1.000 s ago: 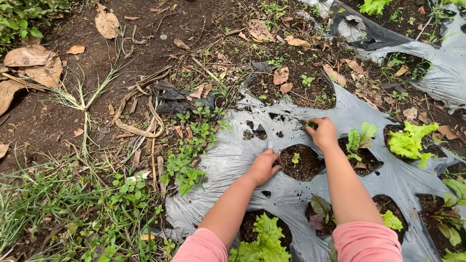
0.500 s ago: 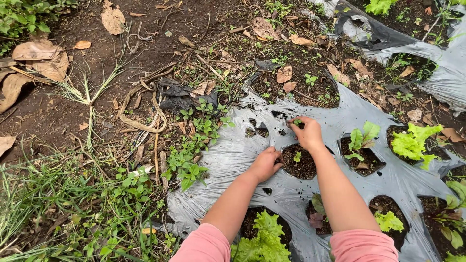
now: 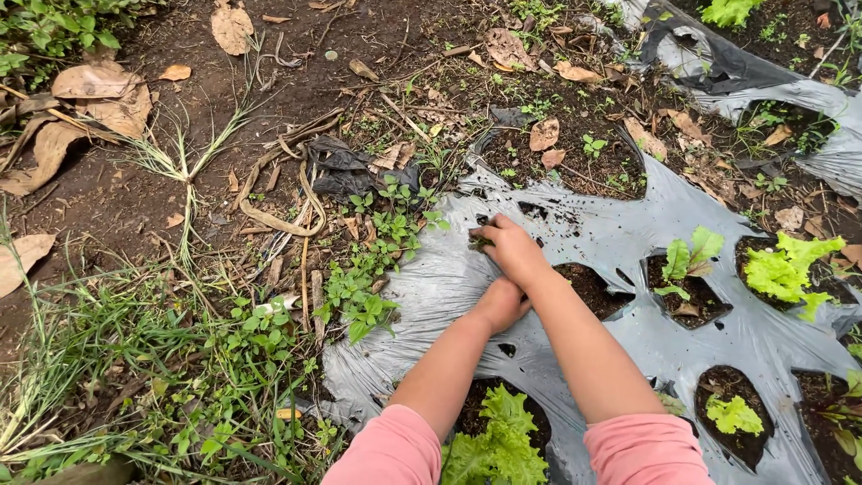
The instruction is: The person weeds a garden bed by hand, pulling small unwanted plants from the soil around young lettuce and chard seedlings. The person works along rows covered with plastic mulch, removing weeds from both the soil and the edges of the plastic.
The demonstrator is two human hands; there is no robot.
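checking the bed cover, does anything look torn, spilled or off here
Yes. The grey plastic mulch sheet has small ragged holes by the right hand, not neat like the round planting holes. Soil crumbs are scattered on it there, and its far edge looks torn and crumpled.

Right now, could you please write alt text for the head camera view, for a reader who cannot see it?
A person's right hand pinches a small green clump over silver plastic mulch on a garden bed, crossing above the left hand, which presses the sheet beside a soil hole. Lettuce seedlings grow in other holes; weeds edge the sheet.
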